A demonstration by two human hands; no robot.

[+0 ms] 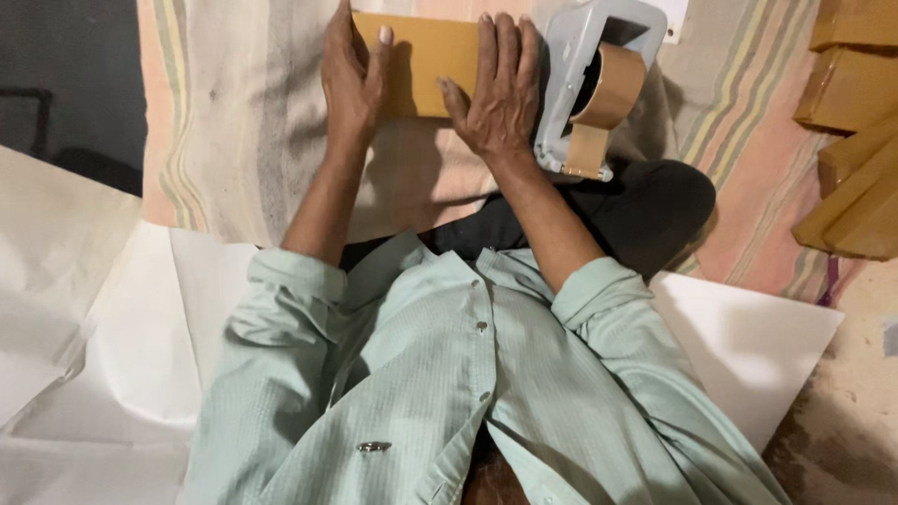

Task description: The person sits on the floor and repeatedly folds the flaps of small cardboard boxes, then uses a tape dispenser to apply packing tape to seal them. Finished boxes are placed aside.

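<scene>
In the head view, a flat brown cardboard packet (426, 61) lies on a striped cloth (243, 140). The left hand (354, 79) and right hand (500, 89) press on it with flat, spread fingers, gripping nothing. It looks light and stiff, best held by its edges. A grey tape dispenser with brown tape (594, 84) sits just beside the right hand.

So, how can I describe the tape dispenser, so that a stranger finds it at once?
Start from the striped cloth spread in front of the seated person. On it lies a flat brown package under both hands; the tape dispenser stands just beside the right hand. It is the only grey plastic thing, carrying a brown tape roll.
</scene>
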